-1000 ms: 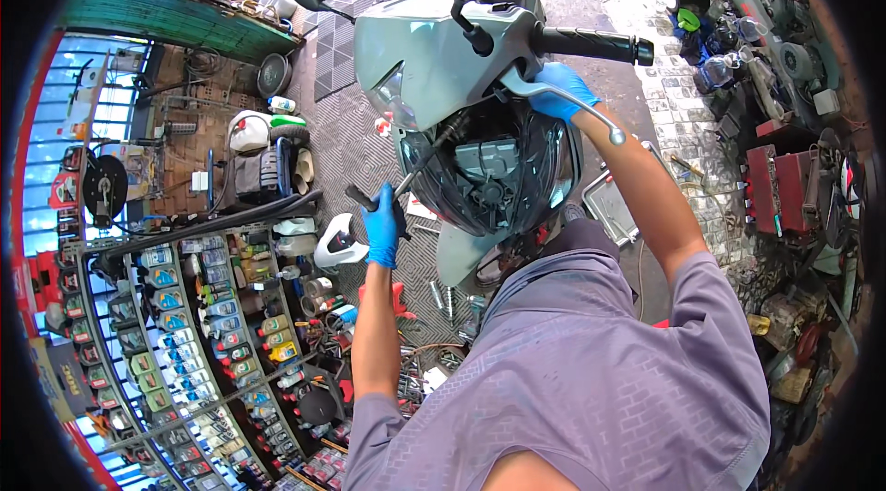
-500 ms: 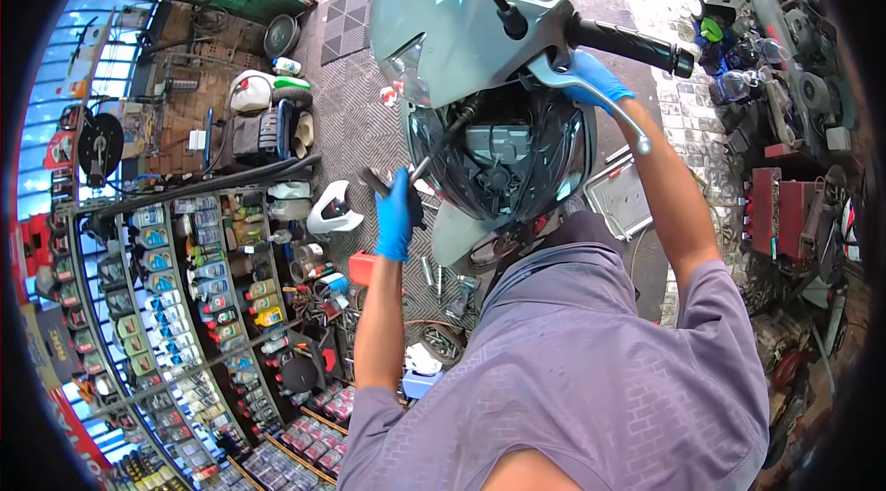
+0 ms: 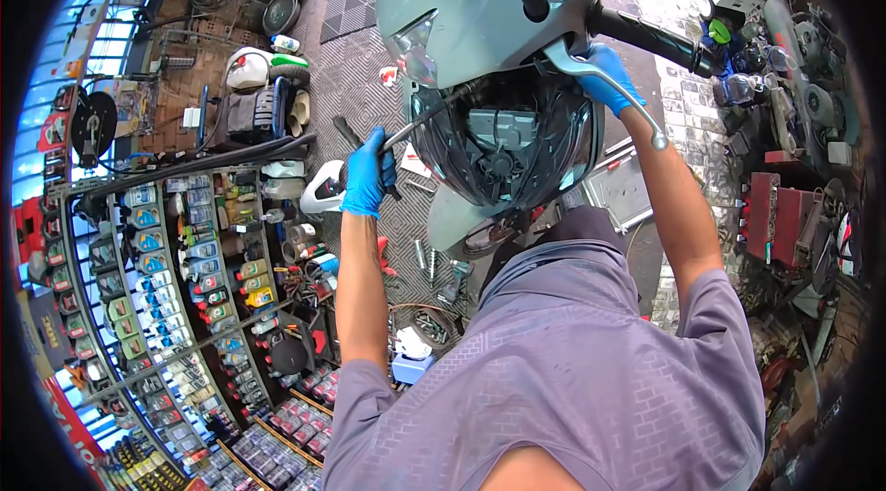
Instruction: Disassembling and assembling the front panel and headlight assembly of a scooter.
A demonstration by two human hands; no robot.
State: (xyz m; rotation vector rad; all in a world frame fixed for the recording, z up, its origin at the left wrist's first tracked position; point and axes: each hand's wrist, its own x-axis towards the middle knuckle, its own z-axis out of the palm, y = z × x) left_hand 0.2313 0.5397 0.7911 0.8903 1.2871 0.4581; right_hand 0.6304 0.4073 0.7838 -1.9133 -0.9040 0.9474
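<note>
My left hand [image 3: 367, 173], in a blue glove, is closed on a long metal-shafted tool [image 3: 406, 131] with a black handle; the shaft reaches diagonally into the scooter's front, below the grey headset cover [image 3: 466, 16]. My right hand [image 3: 604, 80], also gloved, is at the right of that cover, behind the silver brake lever [image 3: 657, 129], its fingers mostly hidden. Between my hands is the dark, glossy front housing [image 3: 503, 149] with a grey unit inside. A black handgrip [image 3: 655, 39] sticks out above my right hand.
Shelves of bottles [image 3: 148, 265] line the left, near a black hose reel [image 3: 92, 131]. Loose sockets and tools [image 3: 434, 269] lie on the patterned floor beside a white panel [image 3: 323, 191]. A red toolbox [image 3: 784, 223] and machinery [image 3: 803, 57] stand at the right.
My left hand has risen and then shifted left with the tool, whose shaft now slants more flatly. The scooter's front and my right hand have shifted up and right in the picture.
</note>
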